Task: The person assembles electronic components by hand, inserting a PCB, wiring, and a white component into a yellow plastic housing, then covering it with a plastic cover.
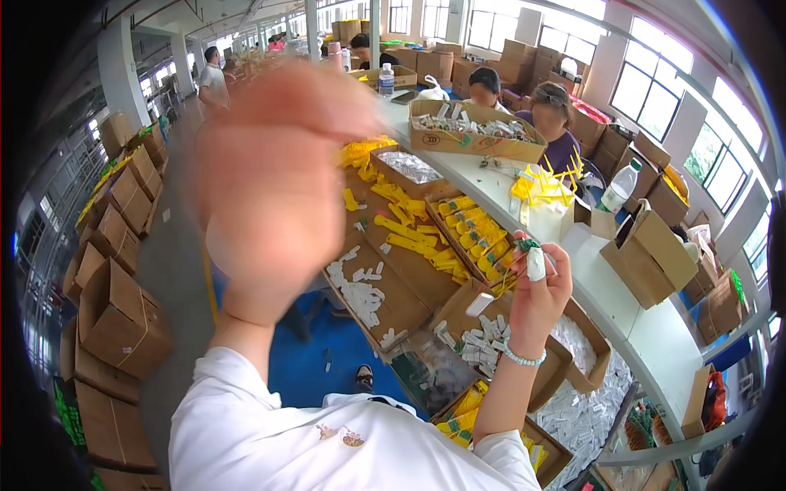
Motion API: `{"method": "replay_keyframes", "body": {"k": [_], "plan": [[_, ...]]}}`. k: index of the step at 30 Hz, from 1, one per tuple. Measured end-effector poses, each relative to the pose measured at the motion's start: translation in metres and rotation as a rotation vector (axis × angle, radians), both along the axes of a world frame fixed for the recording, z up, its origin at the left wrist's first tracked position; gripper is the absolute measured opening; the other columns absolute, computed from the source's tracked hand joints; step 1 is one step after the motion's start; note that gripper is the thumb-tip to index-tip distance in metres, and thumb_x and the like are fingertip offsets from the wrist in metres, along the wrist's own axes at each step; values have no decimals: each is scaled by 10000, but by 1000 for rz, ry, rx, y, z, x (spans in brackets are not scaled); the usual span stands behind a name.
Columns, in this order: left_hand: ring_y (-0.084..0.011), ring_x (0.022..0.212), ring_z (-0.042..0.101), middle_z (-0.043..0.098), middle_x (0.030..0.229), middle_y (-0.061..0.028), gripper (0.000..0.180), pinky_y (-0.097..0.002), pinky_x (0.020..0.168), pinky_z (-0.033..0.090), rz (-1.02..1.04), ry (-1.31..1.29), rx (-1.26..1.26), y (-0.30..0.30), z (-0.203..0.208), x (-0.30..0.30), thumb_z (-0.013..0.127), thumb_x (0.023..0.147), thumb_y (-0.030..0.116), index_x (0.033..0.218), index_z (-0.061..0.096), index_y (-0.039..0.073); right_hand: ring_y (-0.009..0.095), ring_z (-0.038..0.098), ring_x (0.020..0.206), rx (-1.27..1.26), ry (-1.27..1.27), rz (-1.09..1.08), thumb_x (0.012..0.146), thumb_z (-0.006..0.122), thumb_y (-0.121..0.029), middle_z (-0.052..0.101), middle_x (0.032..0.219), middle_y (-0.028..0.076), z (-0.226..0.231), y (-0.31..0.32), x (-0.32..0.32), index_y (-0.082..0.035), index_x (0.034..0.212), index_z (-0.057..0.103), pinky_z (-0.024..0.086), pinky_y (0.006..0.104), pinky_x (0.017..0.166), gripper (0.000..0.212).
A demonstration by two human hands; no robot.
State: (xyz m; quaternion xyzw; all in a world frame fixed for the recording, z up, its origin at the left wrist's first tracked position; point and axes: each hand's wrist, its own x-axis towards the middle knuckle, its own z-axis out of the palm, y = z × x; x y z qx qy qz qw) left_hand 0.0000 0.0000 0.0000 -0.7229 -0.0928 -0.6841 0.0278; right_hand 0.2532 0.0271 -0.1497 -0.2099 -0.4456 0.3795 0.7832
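Your right hand's (547, 285) fingers pinch the green piece (526, 244) near the left edge of the table (661, 340); a loose pinch could drop it among the yellow parts (477, 233). Your left hand (278, 176) is too blurred to tell its fingers' state.

Blurred left hand (278, 180) near lens, right fingers (562, 281) pinching small green piece (526, 245), yellow parts (407, 230) on cardboard (412, 280)
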Motion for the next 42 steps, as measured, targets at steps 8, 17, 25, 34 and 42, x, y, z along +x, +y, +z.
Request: {"method": "replay_keyframes", "body": {"k": [8, 17, 25, 34, 42], "plan": [[-132, 914, 581, 559, 1014, -72, 215, -257, 812, 487, -613, 51, -1034, 45, -149, 58, 599, 878, 4, 1079, 629, -63, 178, 617, 815, -124, -145, 105, 860, 596, 20, 560, 958, 93, -16, -14, -40, 59, 1013, 566, 525, 283, 724, 160], [-131, 851, 601, 564, 956, -64, 202, -247, 770, 483, -521, -232, -1491, 14, -284, 7, 587, 879, -7, 1060, 640, -80, 128, 605, 771, -518, -210, 209, 853, 595, 27, 612, 851, 46, -128, -34, -93, 39, 929, 605, 495, 247, 695, 77], [-100, 831, 585, 574, 903, -47, 194, -224, 722, 470, -240, -308, -1474, 15, -338, -16, 587, 895, 28, 1056, 652, -59, 173, 642, 748, -678, -48, 298, 883, 580, 0, 654, 882, 111, -189, -20, -133, 51, 973, 591, 528, 278, 716, 104], [-140, 851, 608, 628, 929, -91, 227, -254, 722, 471, -207, 105, -1420, 178, -394, -37, 605, 892, 144, 1072, 659, 17, 185, 633, 787, -754, 105, 12, 884, 582, 4, 635, 906, 112, -208, 30, -124, 36, 997, 584, 530, 304, 739, 117], [-361, 1076, 542, 570, 1160, -164, 349, -421, 892, 456, 196, 530, -1416, 381, -513, -6, 597, 774, 130, 1112, 625, 46, 181, 604, 789, -864, 88, -300, 868, 577, -2, 622, 897, 80, -229, 21, -110, 8, 948, 584, 515, 312, 720, 82]]}}
